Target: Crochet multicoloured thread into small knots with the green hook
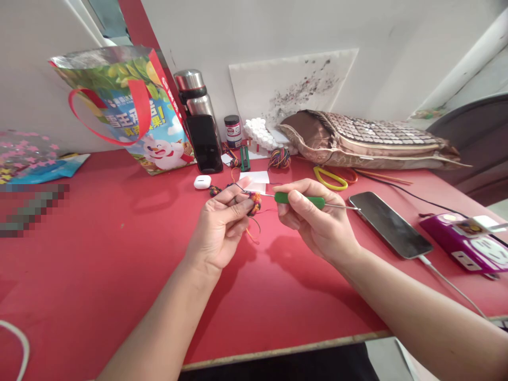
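Above the red tabletop, my left hand [222, 225] pinches a small multicoloured knotted cord piece [254, 203], orange, yellow and dark. A darker stretch of the same cord shows beyond my left fingers, and thin loose ends hang below. My right hand [317, 217] is closed round the green handle of a crochet hook [299, 200]. Its thin metal shaft points left and reaches the cord piece at my left fingertips. A second metal end sticks out of the handle to the right. The hook's tip is hidden at the cord.
On the red table [138, 296], a smartphone [391, 223] lies near a purple power strip [468, 243]. Yellow-handled scissors [330, 179], a ball of multicoloured cord [280, 158] and a white earbud case [202, 182] lie beyond my hands. A bag [166, 151], upright phone [205, 144] and sequined cushion [373, 140] stand behind.
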A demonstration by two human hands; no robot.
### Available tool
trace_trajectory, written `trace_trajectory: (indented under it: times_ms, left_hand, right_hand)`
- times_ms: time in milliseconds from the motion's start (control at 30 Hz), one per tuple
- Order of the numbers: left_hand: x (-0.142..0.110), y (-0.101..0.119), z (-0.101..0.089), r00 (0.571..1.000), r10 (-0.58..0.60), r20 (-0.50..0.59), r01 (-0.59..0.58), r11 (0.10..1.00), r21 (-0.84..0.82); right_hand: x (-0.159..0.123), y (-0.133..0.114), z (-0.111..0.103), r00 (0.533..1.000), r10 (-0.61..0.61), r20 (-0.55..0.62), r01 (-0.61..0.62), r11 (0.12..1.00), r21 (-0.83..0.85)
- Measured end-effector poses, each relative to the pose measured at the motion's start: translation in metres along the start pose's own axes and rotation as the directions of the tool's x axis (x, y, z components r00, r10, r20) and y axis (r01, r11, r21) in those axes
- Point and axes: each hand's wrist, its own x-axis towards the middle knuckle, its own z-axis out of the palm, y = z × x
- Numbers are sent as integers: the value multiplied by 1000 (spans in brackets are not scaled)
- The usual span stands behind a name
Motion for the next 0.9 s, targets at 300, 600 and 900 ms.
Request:
trace_trajectory:
  times_ms: [300,600,900]
  left_hand:
    - [0,1,-1,998,61,20,-62,997,44]
    - [0,0,-1,998,67,22,-68,997,48]
    - [-1,0,-2,998,61,28,-63,996,71]
  right_hand:
    - [1,-7,-2,1000,-2,-25,2,1000,-9]
    - [2,-12,-6,998,-11,-60,8,999,-48]
    - [6,-19,-5,997,13,-80,-19,998,-66]
